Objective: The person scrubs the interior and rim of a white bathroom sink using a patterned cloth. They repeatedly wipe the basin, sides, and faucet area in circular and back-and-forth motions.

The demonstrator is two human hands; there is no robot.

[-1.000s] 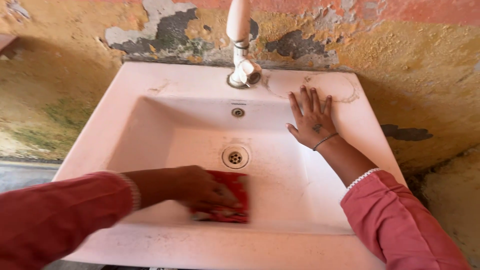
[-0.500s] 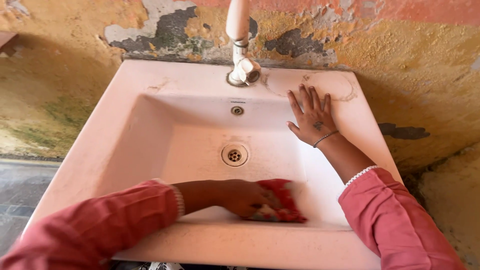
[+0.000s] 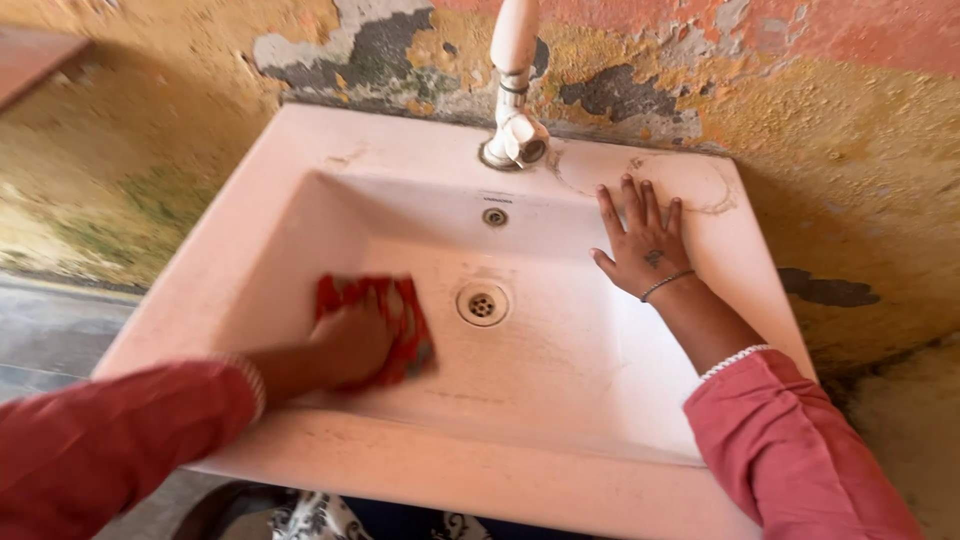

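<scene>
Since half a sec ago the left hand (image 3: 352, 340) is swinging the red cloth (image 3: 400, 315) from the basin's front-right part across to the left side, now just left of the drain (image 3: 482, 305). Camera is also tipping a bit, so the tap (image 3: 517, 120) is sitting further right in view.

Left hand is pressing flat on the cloth, fingers spread over it and curled at its near edge, so it's holding the cloth down against the basin floor, w/ the cloth bunched and poking out past the fingertips toward the back wall. Right hand (image 3: 645, 245) is lying open, fingers wide, palm down on the sink (image 3: 300, 160) rim at the back-right corner, holding nothing, bracing the body. A thin bracelet (image 3: 665, 285) is sitting at that wrist.

To do this wipe well, imo: keep the palm flat so the whole cloth is dragging, not just one edge; overlap strokes; work from the walls in toward the drain so grime is collecting there. The faint ring stain on the rim by the right hand and the brownish marks near the tap base are looking untouched, so they prob need firmer, small circular rubbing. The overflow hole (image 3: 494, 216) edge and front inner wall are easy to miss. Cloth looks crumpled; refolding to a flat face should give better contact.
</scene>
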